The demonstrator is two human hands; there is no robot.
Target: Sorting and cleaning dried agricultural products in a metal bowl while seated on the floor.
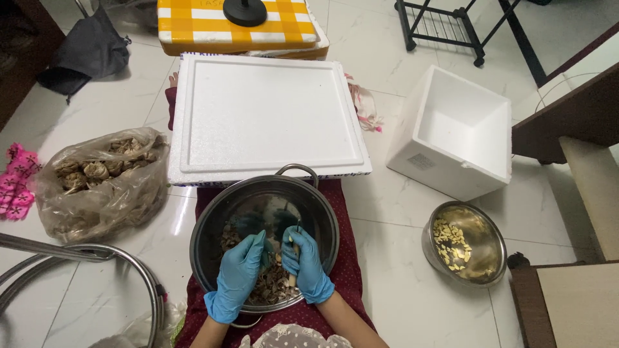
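Garlic skins and bulb pieces [274, 283], brownish and papery, lie in a loose heap at the bottom of a large steel pot [213, 222] that rests on the person's lap, over dark red cloth, at the near edge of the floor in the head view. The pot's inside is shiny and mirrors the blue gloves; one loop handle shows at its far rim. Both hands wear blue gloves and are down inside the pot, just above the heap. The left hand [240, 274] is curled with fingers closed around a small piece that I cannot make out. The right hand [306, 264] is closed around a slim tool with a pale wooden handle [292, 278]; its blade is hidden.

Beyond the pot a white foam lid [267, 116] lies flat on the white marble floor [400, 270], touching the pot's far rim. Toward the floor's left edge sits a clear plastic bag [97, 180] full of dry, brownish garlic bulbs. To the right, well apart from the pot, a small steel bowl [477, 258] holds pale peeled cloves. Behind that bowl an open white foam box [454, 132] stands tipped on its side.
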